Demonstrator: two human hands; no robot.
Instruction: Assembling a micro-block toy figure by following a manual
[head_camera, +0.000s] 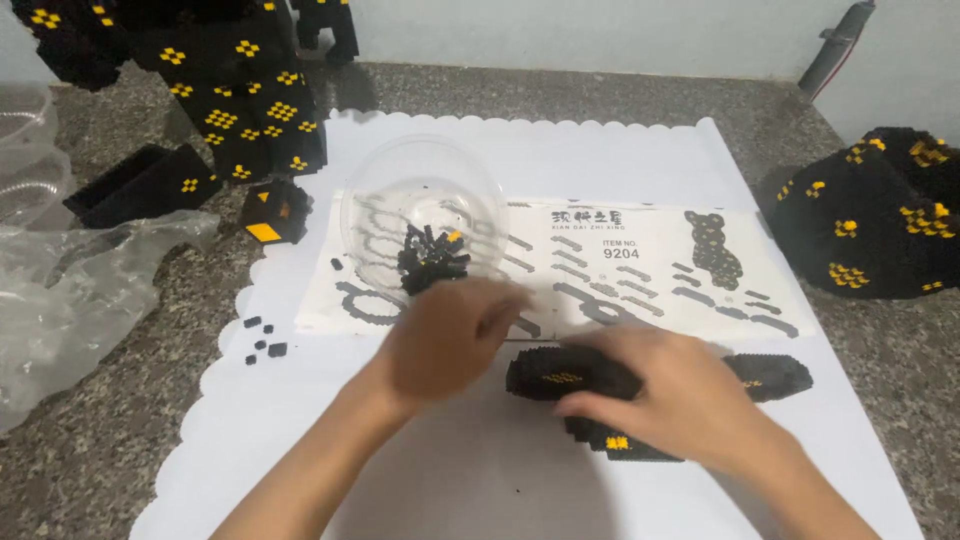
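Pressing down flat, the right hand is pinning the black brick section to the white scalloped mat, fingers spread over its top rather than closed around it. That section, flecked with yellow, is lying on the mat just below the instruction sheet. The left hand is moving, blurred, between the section and the clear plastic bowl of loose black pieces; I cannot tell whether its fingertips are pinching a piece or are apart. To my eye the sound way to work here is to be keeping the right hand's weight even so the layers are not shifting, and bringing each small piece in squarely over its studs before pushing. Four spare black bits are sitting near the mat's left edge, within reach.
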